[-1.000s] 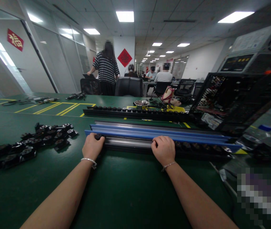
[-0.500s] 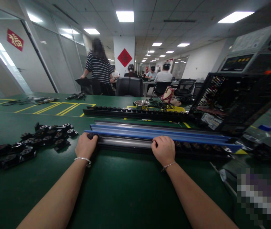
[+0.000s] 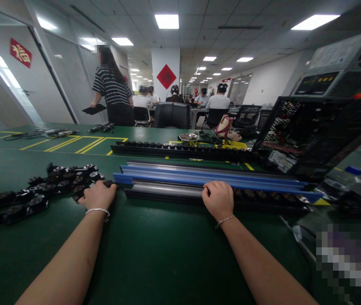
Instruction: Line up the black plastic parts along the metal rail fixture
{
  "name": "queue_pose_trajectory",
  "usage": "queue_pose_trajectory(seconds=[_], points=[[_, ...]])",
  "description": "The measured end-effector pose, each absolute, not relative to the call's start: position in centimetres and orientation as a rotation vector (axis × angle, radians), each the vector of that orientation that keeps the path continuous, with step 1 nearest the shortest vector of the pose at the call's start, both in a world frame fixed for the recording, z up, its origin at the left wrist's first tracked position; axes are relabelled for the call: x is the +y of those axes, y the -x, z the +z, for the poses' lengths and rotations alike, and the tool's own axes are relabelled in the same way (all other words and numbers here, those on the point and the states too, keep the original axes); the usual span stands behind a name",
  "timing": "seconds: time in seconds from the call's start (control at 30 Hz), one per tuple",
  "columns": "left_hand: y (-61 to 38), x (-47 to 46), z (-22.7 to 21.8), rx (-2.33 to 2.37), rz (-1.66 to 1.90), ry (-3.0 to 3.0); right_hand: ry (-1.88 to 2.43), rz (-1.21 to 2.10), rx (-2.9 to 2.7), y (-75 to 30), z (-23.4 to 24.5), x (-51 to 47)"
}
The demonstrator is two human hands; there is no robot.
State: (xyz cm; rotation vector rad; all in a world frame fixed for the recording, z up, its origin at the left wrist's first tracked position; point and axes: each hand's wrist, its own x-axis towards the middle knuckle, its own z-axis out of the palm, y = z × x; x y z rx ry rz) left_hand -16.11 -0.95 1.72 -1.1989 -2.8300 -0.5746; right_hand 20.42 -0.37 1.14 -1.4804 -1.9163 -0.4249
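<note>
My right hand (image 3: 217, 198) rests closed on the near edge of a long black rail (image 3: 180, 195) that lies across the green table, with a silver strip and blue strips (image 3: 218, 178) stacked along it. My left hand (image 3: 97, 195) lies to the left of the rail's end, fingers curled round a small black part (image 3: 107, 184) at the edge of a heap of like black parts (image 3: 40, 190). Small black parts also sit in the rail to the right of my right hand.
A second black rail (image 3: 180, 150) filled with parts lies farther back, with a metal bowl (image 3: 188, 137) behind it. An open computer case (image 3: 313, 131) stands at the right. A person in a striped top walks at the back left; others sit at desks.
My left hand has slid left off the rail's end to the heap of black parts. My right hand has stayed. The person in the striped top has walked left.
</note>
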Motion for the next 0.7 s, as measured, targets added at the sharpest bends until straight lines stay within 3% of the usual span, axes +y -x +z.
queue_pose_trajectory(seconds=[0.7], points=[[18.1,-1.1,1.3,-2.932,-0.677,0.945,1.486,-0.427,-1.906,-20.5,1.2,-0.5]])
